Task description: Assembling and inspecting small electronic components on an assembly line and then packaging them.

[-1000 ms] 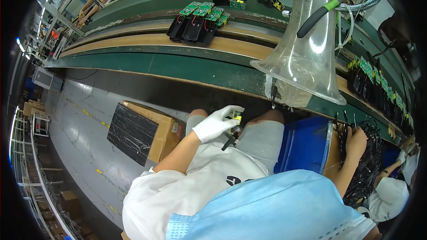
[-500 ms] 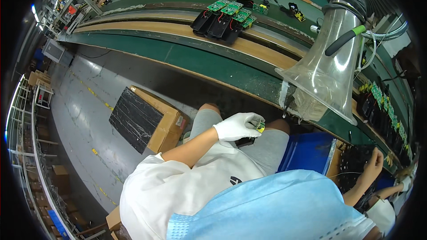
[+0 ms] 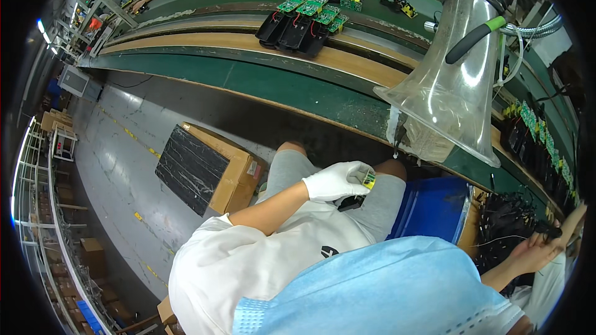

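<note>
My left hand (image 3: 335, 182), in a white glove, is above my lap with its fingers curled round a small circuit board (image 3: 369, 179) that has a yellow part. Something dark lies between my thighs below it, mostly hidden. Out to the right, my bare right hand (image 3: 529, 255) is beside a heap of black cables (image 3: 504, 220). Its fingers close on a small black part (image 3: 547, 231) whose kind I cannot make out. Right beside it shows bare skin (image 3: 575, 220), apparently another person's arm or hand.
A clear funnel-shaped hood (image 3: 447, 96) hangs over the green bench (image 3: 298, 96). Black housings (image 3: 292, 32) with green boards stand on the wooden rail, and more (image 3: 540, 136) line the right. A blue bin (image 3: 428, 208) is beside my knee; a carton (image 3: 233, 186) lies on the floor.
My right hand has moved outward to the right and now has a black part at its fingers. My left hand has shifted slightly right, keeping the board. The nearby person's arm has moved.
</note>
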A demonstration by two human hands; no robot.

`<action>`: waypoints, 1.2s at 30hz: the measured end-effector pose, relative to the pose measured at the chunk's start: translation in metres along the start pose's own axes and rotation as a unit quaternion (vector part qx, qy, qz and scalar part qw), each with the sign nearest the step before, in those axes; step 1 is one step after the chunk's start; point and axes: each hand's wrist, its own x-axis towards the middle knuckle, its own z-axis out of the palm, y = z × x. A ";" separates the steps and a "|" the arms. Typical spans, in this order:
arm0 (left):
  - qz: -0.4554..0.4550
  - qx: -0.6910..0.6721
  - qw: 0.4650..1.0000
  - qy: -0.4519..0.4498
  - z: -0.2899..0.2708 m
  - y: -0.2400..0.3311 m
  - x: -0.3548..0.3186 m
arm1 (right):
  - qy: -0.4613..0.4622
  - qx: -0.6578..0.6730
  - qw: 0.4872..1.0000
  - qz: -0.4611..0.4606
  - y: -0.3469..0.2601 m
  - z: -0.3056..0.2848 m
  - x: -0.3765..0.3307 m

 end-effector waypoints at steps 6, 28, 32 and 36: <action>0.016 -0.043 0.998 -0.037 0.011 -0.001 -0.002 | -0.204 0.088 0.971 0.092 -0.007 0.008 -0.028; 0.056 -0.465 0.874 -0.126 0.037 0.007 -0.016 | -0.665 0.019 0.611 0.429 0.029 0.080 -0.187; 0.077 -0.408 0.886 -0.206 0.018 0.007 -0.013 | -0.583 -0.042 0.724 0.366 0.034 0.100 -0.196; 0.076 -0.292 0.925 -0.232 0.025 0.007 -0.011 | -0.590 -0.036 0.755 0.283 0.056 0.089 -0.206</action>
